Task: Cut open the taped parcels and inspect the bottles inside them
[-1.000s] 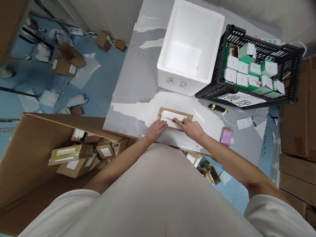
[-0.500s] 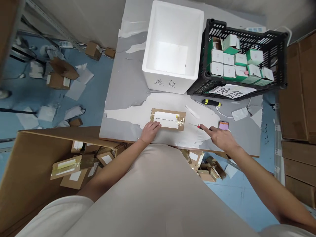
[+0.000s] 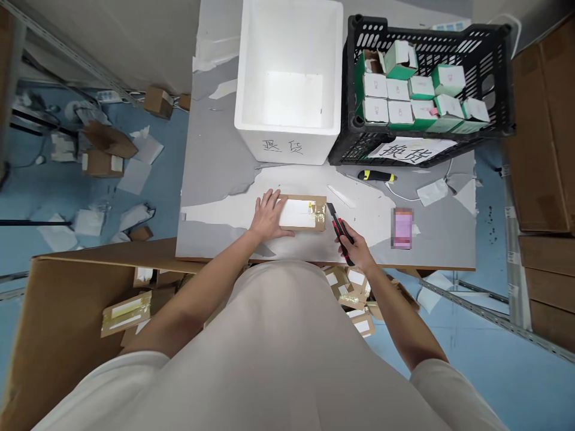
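Observation:
A small cardboard box (image 3: 320,214) with a white label and shiny tape lies flat on the table in front of me. My left hand (image 3: 268,216) grips its left end, thumb along the near side and fingers across the top and far side. In my right hand (image 3: 354,242) is a black and red utility knife (image 3: 340,227), fingers wrapped round its handle. The knife's tip points up and left, close beside the box's right end; whether it touches the cardboard I cannot tell.
Behind the box stand a white foam box (image 3: 291,146) and a black crate (image 3: 354,140) of green-and-white cartons. A yellow-black cutter (image 3: 376,175) and a phone (image 3: 402,228) lie to the right. At lower left, a large carton (image 3: 58,311) contains small boxes.
My right hand has come left with the knife, from beside the phone to the box's right end. My left hand has spread over the box's left end.

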Action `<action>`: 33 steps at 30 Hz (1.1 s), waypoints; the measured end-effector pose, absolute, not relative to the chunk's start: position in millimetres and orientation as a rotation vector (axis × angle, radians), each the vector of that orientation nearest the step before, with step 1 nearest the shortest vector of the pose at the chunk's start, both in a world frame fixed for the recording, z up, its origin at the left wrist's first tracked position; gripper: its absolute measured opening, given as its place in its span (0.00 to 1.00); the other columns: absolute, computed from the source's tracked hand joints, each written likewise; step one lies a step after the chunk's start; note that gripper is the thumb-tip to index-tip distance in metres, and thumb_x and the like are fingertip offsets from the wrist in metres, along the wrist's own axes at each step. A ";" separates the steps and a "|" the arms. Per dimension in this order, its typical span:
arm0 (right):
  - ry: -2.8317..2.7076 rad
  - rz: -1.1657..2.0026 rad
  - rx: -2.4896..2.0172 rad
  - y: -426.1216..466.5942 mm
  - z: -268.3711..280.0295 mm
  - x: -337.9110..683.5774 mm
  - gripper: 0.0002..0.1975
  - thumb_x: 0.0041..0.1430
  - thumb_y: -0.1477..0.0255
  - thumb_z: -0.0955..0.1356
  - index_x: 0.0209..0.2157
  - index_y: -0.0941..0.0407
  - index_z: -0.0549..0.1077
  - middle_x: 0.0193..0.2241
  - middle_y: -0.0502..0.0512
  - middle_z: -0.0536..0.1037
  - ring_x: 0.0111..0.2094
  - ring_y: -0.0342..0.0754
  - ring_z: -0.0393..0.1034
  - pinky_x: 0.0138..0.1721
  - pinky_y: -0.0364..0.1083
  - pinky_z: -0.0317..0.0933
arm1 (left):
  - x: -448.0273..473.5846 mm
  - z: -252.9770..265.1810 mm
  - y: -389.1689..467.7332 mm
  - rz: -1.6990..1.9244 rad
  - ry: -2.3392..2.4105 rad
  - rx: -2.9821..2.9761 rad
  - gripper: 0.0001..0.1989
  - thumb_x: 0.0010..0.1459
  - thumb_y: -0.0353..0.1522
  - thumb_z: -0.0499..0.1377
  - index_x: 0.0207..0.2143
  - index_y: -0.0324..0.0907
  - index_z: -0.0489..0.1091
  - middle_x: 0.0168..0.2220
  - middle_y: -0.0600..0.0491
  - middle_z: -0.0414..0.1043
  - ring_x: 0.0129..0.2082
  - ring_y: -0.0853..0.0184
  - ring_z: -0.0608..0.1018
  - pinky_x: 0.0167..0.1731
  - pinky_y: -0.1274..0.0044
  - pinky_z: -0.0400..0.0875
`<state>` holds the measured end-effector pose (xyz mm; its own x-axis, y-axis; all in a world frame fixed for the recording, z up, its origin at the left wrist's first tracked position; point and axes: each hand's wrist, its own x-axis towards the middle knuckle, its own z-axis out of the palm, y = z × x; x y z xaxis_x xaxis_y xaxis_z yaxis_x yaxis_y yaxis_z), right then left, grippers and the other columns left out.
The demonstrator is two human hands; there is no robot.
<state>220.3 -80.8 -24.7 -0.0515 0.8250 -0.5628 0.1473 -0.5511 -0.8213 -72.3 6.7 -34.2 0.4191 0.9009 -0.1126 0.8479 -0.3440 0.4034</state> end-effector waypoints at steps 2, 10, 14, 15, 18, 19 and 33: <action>-1.058 1.662 -1.692 -79.9 -24.3 222.8 0.36 0.56 0.57 0.65 0.64 0.51 0.54 0.28 0.48 0.71 0.19 0.38 0.63 0.20 0.41 0.62 | -73.2 -39.0 6.5 0.257 1.466 2.281 0.56 0.33 0.54 0.67 0.61 0.38 0.54 0.62 0.35 0.51 0.63 0.41 0.50 0.59 0.51 0.49; -1.298 1.751 -1.799 -92.9 -16.6 244.4 0.31 0.57 0.62 0.64 0.63 0.50 0.58 0.23 0.46 0.69 0.17 0.38 0.61 0.17 0.39 0.59 | -73.5 -49.4 2.8 0.422 1.476 2.256 0.54 0.31 0.53 0.68 0.59 0.40 0.57 0.59 0.36 0.54 0.61 0.40 0.54 0.56 0.51 0.56; -1.272 1.835 -1.776 -112.1 -16.5 244.9 0.31 0.58 0.63 0.63 0.62 0.52 0.58 0.22 0.46 0.69 0.16 0.38 0.60 0.17 0.40 0.59 | -76.8 -52.5 3.8 0.419 1.445 2.291 0.54 0.32 0.52 0.68 0.59 0.39 0.57 0.60 0.36 0.53 0.61 0.41 0.54 0.58 0.52 0.53; -1.258 1.835 -1.779 -115.4 -17.1 245.7 0.31 0.58 0.62 0.64 0.62 0.52 0.58 0.22 0.46 0.70 0.16 0.38 0.60 0.16 0.40 0.59 | -77.2 -53.2 4.3 0.420 1.435 2.302 0.54 0.32 0.53 0.68 0.59 0.39 0.57 0.60 0.36 0.53 0.61 0.41 0.54 0.58 0.52 0.53; -1.170 1.755 -1.786 -120.0 -19.3 249.3 0.33 0.57 0.59 0.64 0.62 0.53 0.57 0.24 0.47 0.71 0.17 0.38 0.60 0.17 0.40 0.59 | -73.4 -51.6 5.1 0.412 1.461 2.297 0.55 0.32 0.54 0.68 0.60 0.39 0.56 0.60 0.36 0.53 0.62 0.42 0.53 0.59 0.53 0.52; -1.116 1.704 -1.778 -119.7 -20.1 248.8 0.34 0.57 0.58 0.65 0.63 0.53 0.56 0.26 0.48 0.72 0.18 0.38 0.62 0.18 0.41 0.61 | -70.1 -49.4 4.7 0.401 1.496 2.277 0.55 0.32 0.54 0.68 0.60 0.38 0.55 0.60 0.36 0.52 0.62 0.42 0.53 0.59 0.53 0.52; -0.838 1.579 -1.588 -46.3 -37.0 144.4 0.25 0.54 0.53 0.65 0.47 0.53 0.62 0.25 0.47 0.71 0.24 0.43 0.66 0.27 0.45 0.65 | -73.8 -26.2 -79.9 0.334 1.591 1.934 0.25 0.63 0.37 0.48 0.61 0.40 0.55 0.38 0.46 0.69 0.37 0.61 0.72 0.40 0.68 0.70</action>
<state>144.4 -46.3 -37.0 0.0326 0.8535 -0.5201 -0.0475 -0.5184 -0.8538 -73.8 -79.9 -26.2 0.2477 0.9521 -0.1793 0.7996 -0.0965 0.5927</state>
